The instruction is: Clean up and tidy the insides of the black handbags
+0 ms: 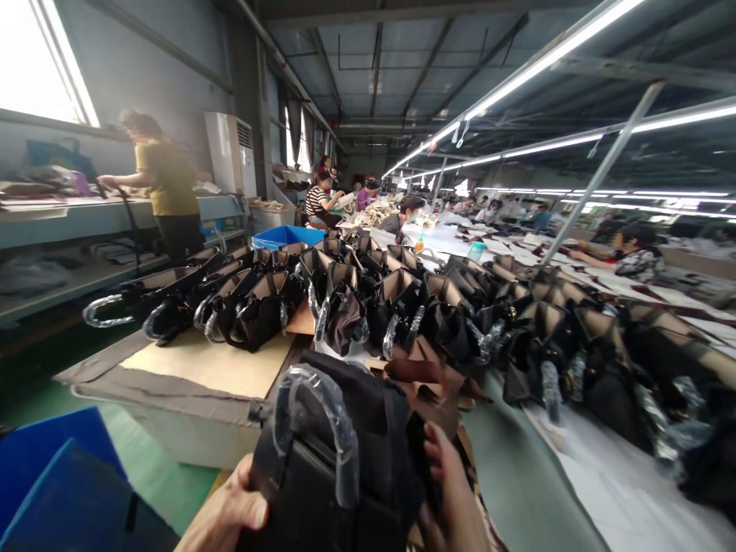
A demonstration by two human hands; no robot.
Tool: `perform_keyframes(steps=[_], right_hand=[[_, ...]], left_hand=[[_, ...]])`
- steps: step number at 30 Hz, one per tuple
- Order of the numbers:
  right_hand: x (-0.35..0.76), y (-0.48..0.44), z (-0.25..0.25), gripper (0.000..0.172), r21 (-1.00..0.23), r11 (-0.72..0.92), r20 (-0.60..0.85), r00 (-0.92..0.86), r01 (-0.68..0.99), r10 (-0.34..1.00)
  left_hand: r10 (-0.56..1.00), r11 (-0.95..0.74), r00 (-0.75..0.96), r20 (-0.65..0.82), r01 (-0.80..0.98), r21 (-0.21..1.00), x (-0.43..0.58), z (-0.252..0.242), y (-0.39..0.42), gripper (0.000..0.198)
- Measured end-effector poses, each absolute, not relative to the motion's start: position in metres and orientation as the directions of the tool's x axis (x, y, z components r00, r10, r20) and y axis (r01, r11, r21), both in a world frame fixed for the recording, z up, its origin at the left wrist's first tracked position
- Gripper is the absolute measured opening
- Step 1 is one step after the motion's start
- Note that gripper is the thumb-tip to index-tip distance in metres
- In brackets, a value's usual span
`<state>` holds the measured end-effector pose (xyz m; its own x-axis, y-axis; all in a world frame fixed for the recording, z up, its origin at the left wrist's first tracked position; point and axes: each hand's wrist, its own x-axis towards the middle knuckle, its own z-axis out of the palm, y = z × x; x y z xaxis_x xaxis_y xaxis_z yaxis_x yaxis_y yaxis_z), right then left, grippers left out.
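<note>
A black handbag point(322, 475) fills the bottom middle of the view, its arched handle point(339, 414) wrapped in clear plastic. My left hand point(233, 506) grips the bag's left side, thumb on the near face. At the bag's right side is my right hand point(451, 491), slightly blurred, with its fingers stretched out and apart. Whether that hand touches the bag, I cannot tell. Just beyond the bag lie pieces of brown material point(428, 379).
Rows of black handbags point(396, 295) with wrapped handles stand on the tables ahead and to the right. Blue bins are at lower left point(74, 491) and farther back point(287, 236). A co-worker point(166, 176) stands at the left bench; other people sit farther off.
</note>
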<state>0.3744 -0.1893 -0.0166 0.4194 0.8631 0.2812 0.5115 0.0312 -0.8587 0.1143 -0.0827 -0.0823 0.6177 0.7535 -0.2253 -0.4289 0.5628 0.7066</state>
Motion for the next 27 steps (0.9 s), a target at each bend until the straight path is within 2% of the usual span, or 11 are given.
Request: perform_keyframes(steps=[1, 3, 6, 7, 9, 12, 16, 18, 22, 27], right_hand=[[0.382, -0.189, -0.004, 0.053, -0.778, 0.063, 0.374, 0.379, 0.626, 0.847], [0.392, -0.189, 0.024, 0.049, -0.550, 0.153, 0.470, 0.152, 0.821, 0.870], [0.393, -0.182, 0.060, 0.061, -0.261, 0.270, 0.457, -0.128, 0.927, 0.880], [0.390, -0.179, 0.068, 0.065, -0.194, 0.317, 0.425, -0.212, 0.928, 0.880], [0.385, -0.170, 0.078, 0.058, -0.126, 0.395, 0.349, -0.332, 0.910, 0.876], [0.382, -0.162, 0.082, 0.036, -0.179, 0.445, 0.315, -0.377, 0.878, 0.871], [0.385, -0.164, 0.083, 0.026, -0.471, 0.380, 0.329, -0.241, 0.796, 0.913], [0.384, -0.166, 0.083, 0.019, -0.567, 0.339, 0.331, -0.170, 0.751, 0.928], [0.378, -0.160, 0.078, 0.021, -0.642, 0.329, 0.415, -0.046, 0.693, 0.909], [0.371, -0.144, 0.072, 0.026, -0.619, 0.140, 0.483, 0.234, 0.772, 0.844]], left_hand=[[0.745, 0.565, 0.625, -0.233, -0.407, 0.718, 0.113, -0.079, -0.082, 0.047], [0.723, 0.570, 0.651, -0.230, -0.373, 0.732, 0.112, -0.073, -0.080, 0.046], [0.697, 0.562, 0.689, -0.201, -0.350, 0.749, 0.112, -0.063, -0.077, 0.041], [0.682, 0.565, 0.705, -0.192, -0.342, 0.751, 0.113, -0.061, -0.077, 0.040], [0.645, 0.574, 0.743, -0.180, -0.315, 0.755, 0.113, -0.057, -0.076, 0.041], [0.636, 0.585, 0.749, -0.188, -0.308, 0.751, 0.110, -0.055, -0.075, 0.043], [0.688, 0.586, 0.703, -0.180, -0.392, 0.709, 0.106, -0.061, -0.071, 0.043], [0.716, 0.578, 0.680, -0.158, -0.451, 0.680, 0.109, -0.064, -0.071, 0.040], [0.743, 0.575, 0.658, -0.124, -0.532, 0.621, 0.125, -0.066, -0.076, 0.034], [0.693, 0.624, 0.711, -0.124, -0.504, 0.597, 0.131, -0.072, -0.080, 0.036]])
